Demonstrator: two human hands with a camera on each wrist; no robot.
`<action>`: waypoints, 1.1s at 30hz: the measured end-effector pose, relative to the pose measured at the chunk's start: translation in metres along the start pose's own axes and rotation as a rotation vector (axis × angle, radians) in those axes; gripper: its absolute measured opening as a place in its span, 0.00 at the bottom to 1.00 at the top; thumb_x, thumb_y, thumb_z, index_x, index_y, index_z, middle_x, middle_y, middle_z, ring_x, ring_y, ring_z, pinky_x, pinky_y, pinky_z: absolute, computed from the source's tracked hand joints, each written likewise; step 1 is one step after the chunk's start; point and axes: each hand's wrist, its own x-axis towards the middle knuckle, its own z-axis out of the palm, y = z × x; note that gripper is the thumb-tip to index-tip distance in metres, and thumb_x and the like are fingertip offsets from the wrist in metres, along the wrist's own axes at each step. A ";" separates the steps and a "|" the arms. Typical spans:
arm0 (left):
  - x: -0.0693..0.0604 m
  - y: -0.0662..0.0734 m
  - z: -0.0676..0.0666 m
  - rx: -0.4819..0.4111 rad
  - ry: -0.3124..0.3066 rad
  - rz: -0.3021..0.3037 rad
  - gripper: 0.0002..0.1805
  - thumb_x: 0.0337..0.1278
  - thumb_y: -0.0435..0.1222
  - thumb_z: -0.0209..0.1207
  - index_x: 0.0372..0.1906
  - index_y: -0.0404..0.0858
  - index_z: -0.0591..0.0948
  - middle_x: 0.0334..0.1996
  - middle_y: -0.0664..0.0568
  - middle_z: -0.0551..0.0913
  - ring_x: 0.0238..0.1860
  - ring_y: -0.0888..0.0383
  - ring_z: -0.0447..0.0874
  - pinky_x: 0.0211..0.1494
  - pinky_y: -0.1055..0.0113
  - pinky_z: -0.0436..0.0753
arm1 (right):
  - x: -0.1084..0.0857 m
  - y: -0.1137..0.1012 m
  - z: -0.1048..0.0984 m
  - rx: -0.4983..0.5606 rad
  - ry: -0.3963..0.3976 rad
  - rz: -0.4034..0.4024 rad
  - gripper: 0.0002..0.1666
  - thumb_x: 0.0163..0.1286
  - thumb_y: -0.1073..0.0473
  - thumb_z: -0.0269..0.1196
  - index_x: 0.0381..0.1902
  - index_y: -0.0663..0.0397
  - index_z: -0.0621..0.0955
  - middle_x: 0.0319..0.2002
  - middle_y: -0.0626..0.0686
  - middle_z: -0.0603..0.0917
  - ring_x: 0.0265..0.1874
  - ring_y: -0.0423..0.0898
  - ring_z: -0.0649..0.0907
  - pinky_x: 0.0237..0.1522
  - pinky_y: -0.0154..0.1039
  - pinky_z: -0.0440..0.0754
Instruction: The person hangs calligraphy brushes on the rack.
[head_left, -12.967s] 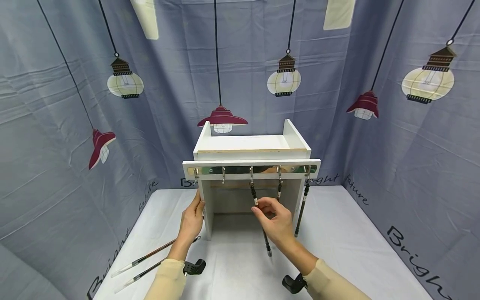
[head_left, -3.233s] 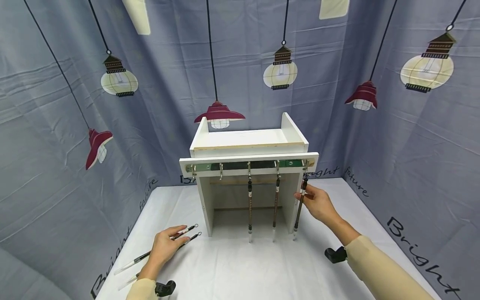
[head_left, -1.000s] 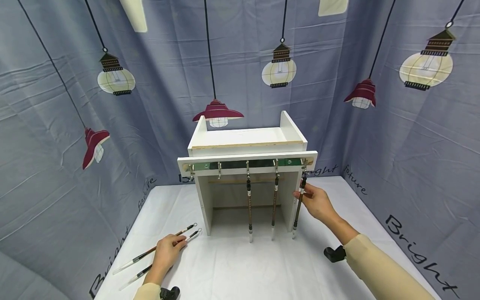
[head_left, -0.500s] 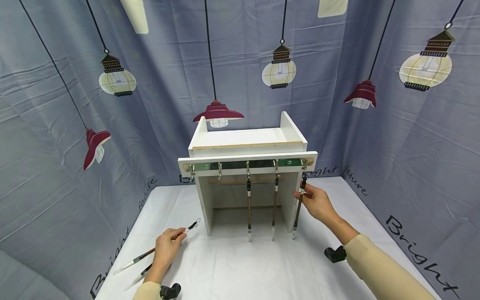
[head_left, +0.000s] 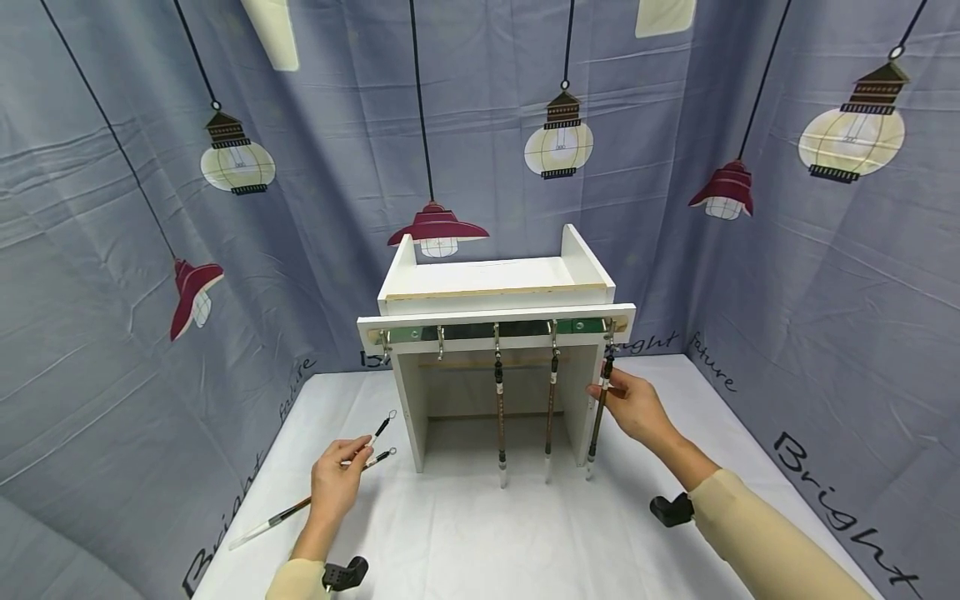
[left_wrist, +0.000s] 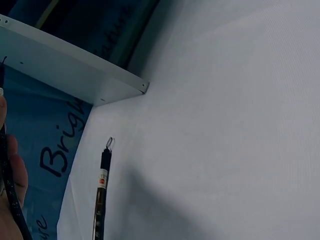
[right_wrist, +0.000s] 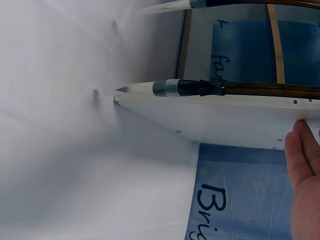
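Observation:
My left hand (head_left: 335, 483) pinches a calligraphy brush (head_left: 383, 426) near its looped upper end, and that end tilts up toward the rack. In the left wrist view this brush (left_wrist: 7, 170) runs along the fingers at the left edge. A second calligraphy brush (head_left: 288, 511) lies on the table under the left hand. My right hand (head_left: 637, 408) touches the right side panel of the white wooden rack (head_left: 495, 313) with extended fingers, as the right wrist view shows. Right beside it hangs a brush (head_left: 600, 408); two more, a middle brush (head_left: 500, 408) and its neighbour (head_left: 551, 400), hang from hooks.
Two bare hooks, the leftmost hook (head_left: 386, 340) and the one beside it (head_left: 440, 342), are on the rack's front rail. An upper tray (head_left: 480, 275) tops the rack. White cloth (head_left: 465, 542) covers the table; a patterned curtain (head_left: 337, 167) encloses it.
My left hand left the rack's side, took hold of the nearer lying brush and raised its looped end. The right hand let go of the middle brush and moved right to the side panel.

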 end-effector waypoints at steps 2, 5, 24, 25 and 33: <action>0.001 0.004 0.000 -0.028 0.022 0.007 0.11 0.62 0.32 0.71 0.48 0.39 0.92 0.38 0.50 0.88 0.35 0.73 0.78 0.32 0.82 0.80 | 0.000 0.000 0.000 0.000 -0.001 0.000 0.34 0.76 0.40 0.61 0.70 0.56 0.77 0.65 0.65 0.81 0.61 0.64 0.83 0.55 0.59 0.85; 0.002 0.009 0.000 -0.074 0.060 0.019 0.11 0.61 0.31 0.70 0.48 0.38 0.92 0.38 0.49 0.88 0.35 0.74 0.78 0.32 0.83 0.79 | 0.000 0.000 0.000 0.000 -0.001 -0.003 0.34 0.77 0.40 0.61 0.70 0.57 0.76 0.65 0.66 0.80 0.61 0.65 0.82 0.55 0.59 0.85; 0.001 0.031 0.000 -0.240 0.242 0.075 0.11 0.64 0.27 0.67 0.49 0.34 0.89 0.39 0.44 0.85 0.39 0.76 0.79 0.36 0.86 0.78 | 0.000 -0.002 -0.001 -0.013 -0.003 -0.001 0.36 0.77 0.40 0.60 0.71 0.58 0.76 0.67 0.66 0.79 0.62 0.67 0.81 0.56 0.62 0.84; 0.001 0.033 0.001 -0.251 0.252 0.083 0.11 0.64 0.27 0.67 0.49 0.33 0.89 0.39 0.43 0.84 0.39 0.75 0.79 0.36 0.86 0.78 | 0.000 -0.002 -0.001 -0.014 -0.001 -0.002 0.35 0.77 0.40 0.60 0.70 0.58 0.76 0.66 0.66 0.79 0.62 0.66 0.81 0.56 0.62 0.84; -0.001 0.052 0.007 -0.312 0.274 0.106 0.10 0.65 0.27 0.66 0.50 0.33 0.88 0.39 0.43 0.82 0.40 0.72 0.79 0.35 0.85 0.78 | 0.001 -0.002 -0.001 -0.034 0.012 -0.017 0.35 0.77 0.41 0.60 0.70 0.59 0.76 0.65 0.66 0.80 0.61 0.67 0.82 0.55 0.62 0.85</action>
